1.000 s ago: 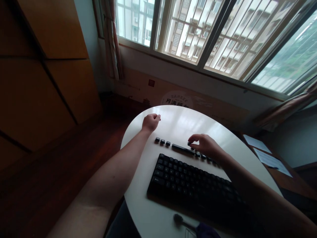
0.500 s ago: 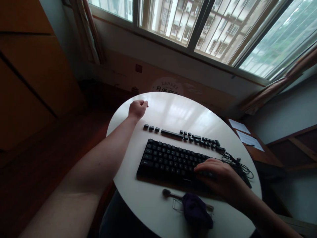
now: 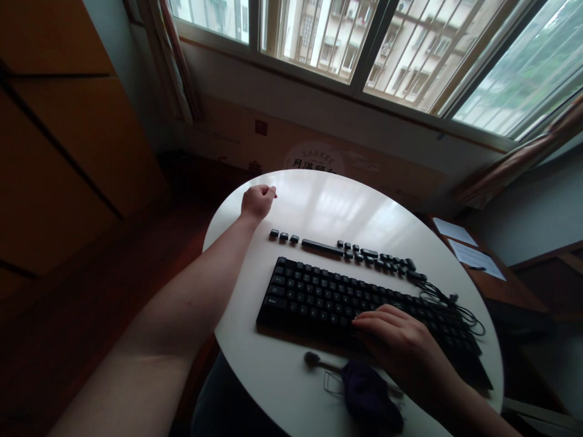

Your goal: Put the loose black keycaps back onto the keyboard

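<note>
My left hand [image 3: 259,201] is closed in a fist over the far left part of the white round table [image 3: 359,215]. Whatever it holds, if anything, is hidden. In front of me lies a black keyboard [image 3: 310,291], slightly slanted. Over the middle of its near edge is my right hand [image 3: 401,334], fingers bent and pressed together, the fingertips at the bottom row. What lies between them cannot be seen. Behind the keyboard stand several loose black keycaps [image 3: 284,237] in rows, with a long spacebar keycap [image 3: 322,247] among them.
Nearest me lie a small dark brush [image 3: 313,359], a wire loop tool [image 3: 333,382] and a crumpled purple cloth [image 3: 370,393]. A coiled black cable [image 3: 460,312] sits at the table's right. Papers [image 3: 476,260] rest on a brown surface beyond.
My right hand has shifted slightly left and nearer along the keyboard's near edge, uncovering more of its right side. My left hand keeps its fist. The view has turned slightly left.
</note>
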A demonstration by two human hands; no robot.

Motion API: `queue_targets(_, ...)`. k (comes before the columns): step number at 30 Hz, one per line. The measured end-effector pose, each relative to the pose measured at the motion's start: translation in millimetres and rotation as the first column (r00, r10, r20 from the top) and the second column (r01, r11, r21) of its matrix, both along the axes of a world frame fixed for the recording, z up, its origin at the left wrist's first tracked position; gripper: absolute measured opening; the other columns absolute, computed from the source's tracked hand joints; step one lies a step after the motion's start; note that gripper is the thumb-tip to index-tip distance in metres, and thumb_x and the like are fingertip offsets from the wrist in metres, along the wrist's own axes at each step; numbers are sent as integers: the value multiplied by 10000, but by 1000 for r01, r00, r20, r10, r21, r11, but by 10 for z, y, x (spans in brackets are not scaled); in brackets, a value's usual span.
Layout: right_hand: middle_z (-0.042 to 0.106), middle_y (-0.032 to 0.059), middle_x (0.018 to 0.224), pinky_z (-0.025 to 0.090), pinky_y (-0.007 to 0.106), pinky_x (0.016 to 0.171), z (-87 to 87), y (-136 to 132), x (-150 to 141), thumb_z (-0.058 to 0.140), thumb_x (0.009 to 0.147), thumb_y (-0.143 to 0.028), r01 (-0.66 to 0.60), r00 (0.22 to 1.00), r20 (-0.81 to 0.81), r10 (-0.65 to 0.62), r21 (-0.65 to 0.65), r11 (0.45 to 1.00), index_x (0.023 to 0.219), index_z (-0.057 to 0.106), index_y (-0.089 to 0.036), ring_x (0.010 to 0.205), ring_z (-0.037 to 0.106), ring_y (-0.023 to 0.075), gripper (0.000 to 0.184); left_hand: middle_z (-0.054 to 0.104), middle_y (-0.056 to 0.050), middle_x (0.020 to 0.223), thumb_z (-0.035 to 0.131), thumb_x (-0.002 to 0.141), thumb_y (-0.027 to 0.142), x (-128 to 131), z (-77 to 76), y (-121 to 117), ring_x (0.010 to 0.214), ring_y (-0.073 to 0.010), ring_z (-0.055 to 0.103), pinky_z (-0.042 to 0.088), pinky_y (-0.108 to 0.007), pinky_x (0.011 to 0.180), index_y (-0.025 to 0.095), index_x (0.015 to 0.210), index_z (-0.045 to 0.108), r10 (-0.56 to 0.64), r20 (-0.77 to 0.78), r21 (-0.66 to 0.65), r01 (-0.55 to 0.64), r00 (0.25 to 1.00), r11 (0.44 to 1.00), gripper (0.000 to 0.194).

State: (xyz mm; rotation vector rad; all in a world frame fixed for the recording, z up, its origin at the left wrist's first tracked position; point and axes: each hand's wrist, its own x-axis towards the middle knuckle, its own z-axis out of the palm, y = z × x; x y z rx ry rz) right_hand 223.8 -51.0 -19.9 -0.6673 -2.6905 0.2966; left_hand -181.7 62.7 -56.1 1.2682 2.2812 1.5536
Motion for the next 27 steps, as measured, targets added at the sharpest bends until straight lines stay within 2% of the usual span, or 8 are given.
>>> queue_targets(4, 765, 61, 966, 617, 326, 684, 21, -15, -22, 542, 981, -227, -22, 999, 41, 22, 0, 1000, 990, 753, -277, 821, 690, 207, 218, 684, -41, 654, 538, 894, 412, -6, -16, 28, 720, -211, 621, 434, -295, 708, 181, 751, 752, -9, -1, -4, 9, 1000, 1000, 346)
queue_targets(6, 750, 79, 999, 622, 355, 695, 31, -20, -33, 541, 973, -228, -7, 998, 61, 5, 35, 999, 965, 763, -281, 868, 685, 230, 228, 673, -37, 638, 534, 895, 418, -8, -22, 30, 707, -208, 617, 429, -294, 696, 182, 752, 753, -10, -1, -7, 10, 1000, 1000, 352)
queue_targets(9, 706, 107, 1174, 628, 465, 828, 16, -18, -15, 586, 933, -249, 37, 997, 70, -45, 112, 993, 976, 779, -298, 1066, 661, 305, 204, 673, -37, 639, 530, 897, 417, -7, -23, 21, 709, -209, 617, 428, -297, 698, 183, 757, 754, -8, -3, -6, 8, 1000, 1000, 353)
queue_targets(11, 661, 101, 1296, 601, 528, 934, -17, -14, 26, 618, 914, -267, 40, 996, 81, -49, 114, 993, 1006, 782, -317, 1205, 613, 339, 195, 681, -40, 650, 529, 896, 417, -5, -14, 13, 719, -213, 619, 430, -298, 706, 186, 752, 752, -10, -2, -2, 10, 1000, 1000, 352)
queue_targets(15, 563, 88, 1456, 563, 547, 1021, -76, -32, 142, 638, 906, -252, 21, 993, 112, -29, 69, 997, 1129, 757, -344, 1359, 516, 349, 269, 685, -44, 650, 539, 882, 407, -9, 13, -5, 717, -220, 618, 428, -301, 703, 198, 719, 737, -14, 10, 19, 14, 1000, 1000, 331)
queue_targets(19, 506, 91, 1516, 546, 557, 1043, -25, -30, 232, 627, 893, -217, 22, 996, 83, -29, 78, 997, 1248, 700, -350, 1392, 485, 350, 385, 671, -44, 616, 550, 870, 395, -22, 31, -38, 690, -225, 621, 421, -305, 680, 208, 687, 724, -15, 27, 38, 14, 1000, 999, 315)
queue_targets(23, 594, 95, 1427, 507, 573, 1078, 137, 189, 208, 616, 909, -226, 59, 998, -15, -58, 60, 996, 1248, 698, -330, 1372, 510, 334, 364, 689, -48, 642, 542, 877, 395, -11, 46, -85, 708, -228, 635, 427, -303, 681, 212, 697, 726, -6, 30, 37, 5, 1000, 999, 316)
queue_targets(27, 659, 84, 1339, 473, 580, 1097, 285, 679, 11, 610, 928, -259, 75, 996, -41, -74, 9, 997, 1186, 729, -304, 1361, 518, 320, 288, 700, -49, 664, 542, 876, 400, 3, 57, -97, 722, -231, 642, 433, -304, 696, 215, 697, 725, -4, 28, 29, 3, 1000, 1000, 316)
